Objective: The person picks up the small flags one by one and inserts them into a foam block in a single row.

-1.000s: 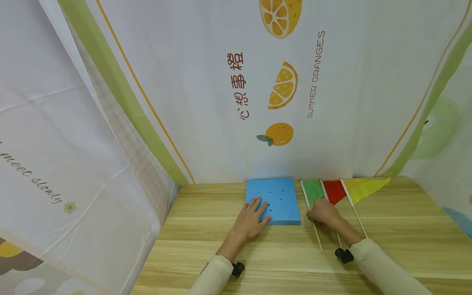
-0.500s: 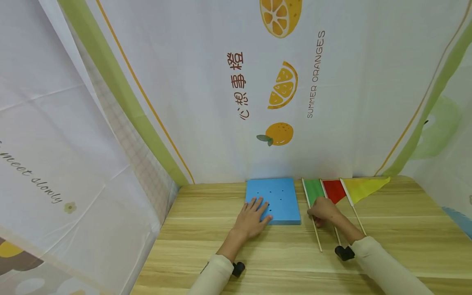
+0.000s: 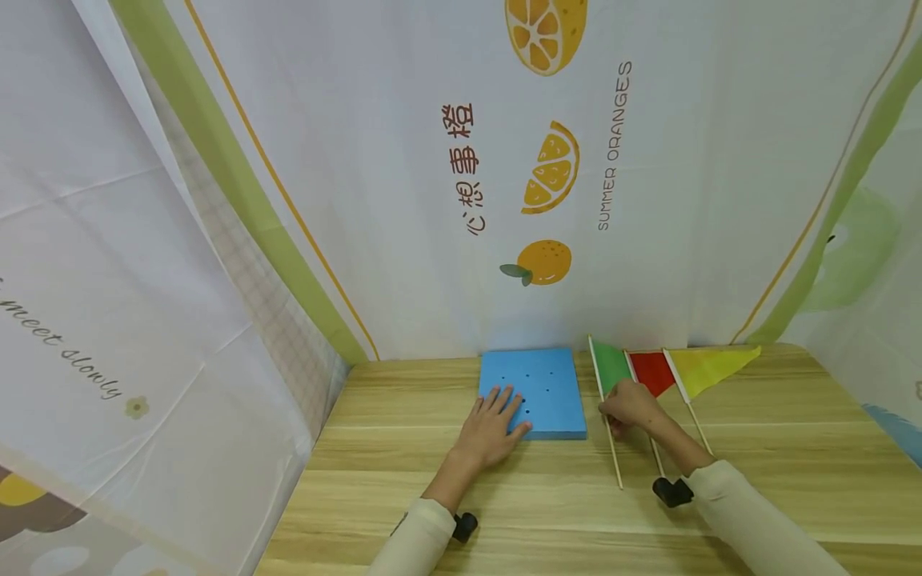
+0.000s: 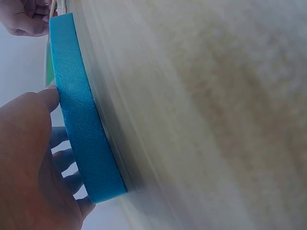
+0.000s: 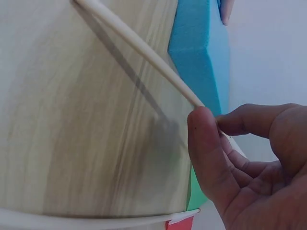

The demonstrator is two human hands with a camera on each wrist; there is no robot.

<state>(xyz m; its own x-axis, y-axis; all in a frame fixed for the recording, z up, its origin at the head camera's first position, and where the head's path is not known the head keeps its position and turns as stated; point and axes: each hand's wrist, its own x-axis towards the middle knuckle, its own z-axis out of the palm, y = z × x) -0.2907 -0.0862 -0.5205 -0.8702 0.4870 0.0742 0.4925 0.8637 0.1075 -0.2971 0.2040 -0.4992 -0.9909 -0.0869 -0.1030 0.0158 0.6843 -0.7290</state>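
A blue foam block (image 3: 558, 400) with several small holes in its top lies flat near the table's back edge. My left hand (image 3: 490, 432) rests on its left front part with fingers spread and straight. To the right, my right hand (image 3: 628, 406) pinches the thin wooden stick of a green flag (image 3: 609, 364) between thumb and fingers. In the right wrist view that stick (image 5: 144, 56) slants up off the table, its near end close to the wood. Beside it lie a red flag (image 3: 651, 373) and a yellow flag (image 3: 709, 372), the right forearm crossing above their sticks.
The wooden table (image 3: 403, 400) ends at a white curtain (image 3: 403, 200) printed with oranges, right behind the block and flags. Another printed cloth (image 3: 166, 320) hangs along the left side. A black wrist mount (image 3: 673, 492) sits under the right wrist.
The green flag's top end has risen off the table, and its stick's lower end has shifted slightly left in my right hand. The left hand and the block have stayed put.
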